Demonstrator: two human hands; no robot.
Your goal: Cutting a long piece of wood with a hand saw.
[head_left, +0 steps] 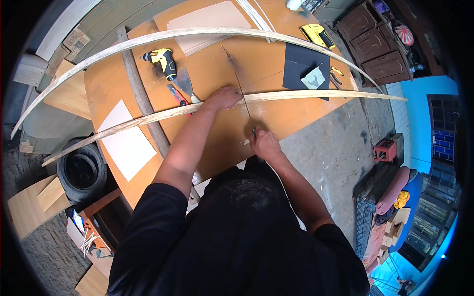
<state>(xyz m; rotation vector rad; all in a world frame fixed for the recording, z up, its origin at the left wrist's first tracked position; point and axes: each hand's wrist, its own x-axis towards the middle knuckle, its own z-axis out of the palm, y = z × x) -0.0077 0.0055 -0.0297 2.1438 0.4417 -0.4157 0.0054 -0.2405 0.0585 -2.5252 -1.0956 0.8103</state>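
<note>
My left hand has its fingers curled on the near long pale wooden strip, beside a thin dark rod or blade lying across it. My right hand is closed on a small dark object at the lower end of that thin line; I cannot make out what it is. Left of my left hand lie a putty knife and a red-handled cutter. A yellow-black drill rests above them on the orange board.
A second long strip spans the board. Paper sheets, a round wooden pole, a black sheet, pliers and a yellow tool lie around. Tires stand left, stacked cushions right, a cabinet behind.
</note>
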